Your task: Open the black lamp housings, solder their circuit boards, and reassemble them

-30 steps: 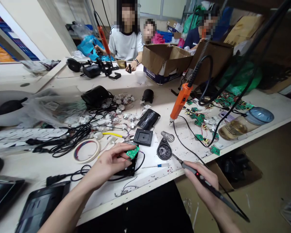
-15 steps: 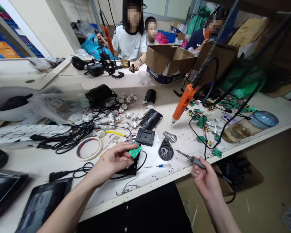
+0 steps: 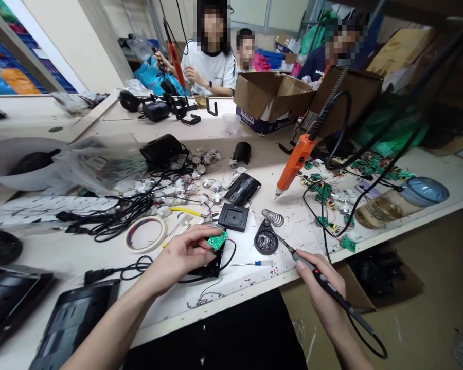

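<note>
Pinched in the fingers of my left hand (image 3: 187, 250) is a small green circuit board (image 3: 217, 240), held over a black housing (image 3: 215, 264) that my hand partly hides. My right hand (image 3: 321, 277) grips a soldering iron (image 3: 324, 282) with a small red light on its handle. The iron's tip points up and left, close to the round black dish of a soldering iron stand (image 3: 266, 241), which holds tangled metal wool; whether they touch I cannot tell. A screwdriver (image 3: 247, 263) with a blue part lies below the stand.
An orange electric screwdriver (image 3: 295, 163) hangs over the table. Masking tape (image 3: 145, 234), black cables and several small white parts lie left. Green circuit boards (image 3: 322, 192) and a jar of liquid (image 3: 401, 203) are at right. People sit behind a cardboard box (image 3: 272, 103).
My right hand has turned the soldering iron and brought its tip left to the stand. The left hand still holds the board. Across the table, a person's hand has lifted off the black parts.
</note>
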Demonstrator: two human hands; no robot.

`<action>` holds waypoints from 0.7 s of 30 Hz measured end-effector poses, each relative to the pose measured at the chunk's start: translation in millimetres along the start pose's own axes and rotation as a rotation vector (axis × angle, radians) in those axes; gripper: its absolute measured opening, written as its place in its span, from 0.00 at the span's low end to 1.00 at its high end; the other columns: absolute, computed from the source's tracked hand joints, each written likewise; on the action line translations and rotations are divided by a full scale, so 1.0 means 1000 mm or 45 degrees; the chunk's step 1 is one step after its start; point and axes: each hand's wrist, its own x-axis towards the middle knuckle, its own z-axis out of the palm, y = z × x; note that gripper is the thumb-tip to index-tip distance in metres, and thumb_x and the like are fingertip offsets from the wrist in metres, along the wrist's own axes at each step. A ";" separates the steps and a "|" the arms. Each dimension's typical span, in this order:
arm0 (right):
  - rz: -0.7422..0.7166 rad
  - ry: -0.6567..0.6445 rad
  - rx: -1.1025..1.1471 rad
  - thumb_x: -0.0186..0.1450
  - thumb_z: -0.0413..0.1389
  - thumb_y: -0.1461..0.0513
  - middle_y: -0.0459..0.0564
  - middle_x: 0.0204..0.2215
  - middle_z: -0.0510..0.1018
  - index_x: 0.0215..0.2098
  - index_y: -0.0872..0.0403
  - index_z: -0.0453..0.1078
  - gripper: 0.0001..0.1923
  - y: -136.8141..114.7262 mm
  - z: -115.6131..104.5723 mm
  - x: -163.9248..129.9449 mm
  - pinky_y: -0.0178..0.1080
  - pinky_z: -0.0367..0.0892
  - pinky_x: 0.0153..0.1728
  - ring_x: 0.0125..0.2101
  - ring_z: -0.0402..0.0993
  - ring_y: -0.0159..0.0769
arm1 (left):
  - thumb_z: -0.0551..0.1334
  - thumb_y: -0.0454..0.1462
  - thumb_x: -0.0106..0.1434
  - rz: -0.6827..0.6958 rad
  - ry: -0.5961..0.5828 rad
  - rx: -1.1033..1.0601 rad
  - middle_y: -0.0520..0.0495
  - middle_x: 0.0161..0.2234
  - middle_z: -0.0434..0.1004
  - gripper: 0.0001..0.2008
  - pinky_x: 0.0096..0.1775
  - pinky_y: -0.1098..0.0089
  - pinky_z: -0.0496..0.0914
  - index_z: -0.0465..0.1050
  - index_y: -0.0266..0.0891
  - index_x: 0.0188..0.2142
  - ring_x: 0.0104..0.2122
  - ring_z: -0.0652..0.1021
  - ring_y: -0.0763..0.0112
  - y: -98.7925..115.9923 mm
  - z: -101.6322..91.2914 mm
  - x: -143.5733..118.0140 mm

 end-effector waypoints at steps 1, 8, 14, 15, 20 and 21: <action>-0.054 -0.014 -0.024 0.65 0.59 0.57 0.51 0.36 0.82 0.41 0.51 0.79 0.09 -0.001 0.000 0.001 0.39 0.75 0.35 0.34 0.79 0.40 | 0.72 0.40 0.49 -0.006 -0.004 0.002 0.42 0.52 0.71 0.22 0.38 0.68 0.76 0.81 0.43 0.45 0.37 0.74 0.68 0.001 0.000 0.000; -0.144 -0.060 -0.065 0.66 0.58 0.59 0.50 0.37 0.82 0.42 0.50 0.78 0.08 -0.001 0.002 0.001 0.38 0.75 0.37 0.38 0.80 0.41 | 0.72 0.40 0.48 -0.009 -0.006 -0.020 0.43 0.51 0.71 0.22 0.38 0.69 0.75 0.80 0.42 0.45 0.37 0.74 0.69 0.001 0.000 0.000; -0.155 -0.106 -0.089 0.68 0.57 0.60 0.51 0.38 0.81 0.44 0.50 0.77 0.09 0.000 0.002 -0.001 0.40 0.75 0.40 0.39 0.79 0.42 | 0.72 0.39 0.48 -0.015 -0.006 -0.039 0.44 0.50 0.71 0.22 0.37 0.71 0.75 0.80 0.43 0.45 0.37 0.73 0.70 0.001 0.000 0.000; -0.169 -0.108 -0.088 0.68 0.57 0.60 0.52 0.38 0.81 0.44 0.50 0.77 0.09 0.000 0.002 -0.001 0.40 0.75 0.40 0.39 0.79 0.42 | 0.72 0.40 0.48 -0.020 -0.002 -0.036 0.44 0.50 0.71 0.22 0.37 0.71 0.75 0.80 0.43 0.45 0.37 0.73 0.70 0.002 0.001 0.000; -0.232 -0.094 -0.059 0.67 0.58 0.62 0.51 0.35 0.81 0.44 0.52 0.77 0.09 -0.003 0.004 -0.002 0.38 0.74 0.35 0.35 0.79 0.40 | 0.72 0.40 0.48 -0.014 0.008 -0.012 0.43 0.51 0.71 0.22 0.37 0.69 0.76 0.80 0.43 0.45 0.37 0.74 0.69 0.001 0.000 -0.001; -0.244 -0.102 -0.055 0.67 0.58 0.62 0.52 0.35 0.81 0.44 0.52 0.77 0.09 -0.003 0.005 -0.002 0.38 0.74 0.36 0.35 0.79 0.40 | 0.72 0.40 0.48 -0.013 0.009 -0.013 0.43 0.51 0.72 0.22 0.37 0.68 0.76 0.80 0.43 0.45 0.37 0.74 0.69 0.001 0.000 -0.001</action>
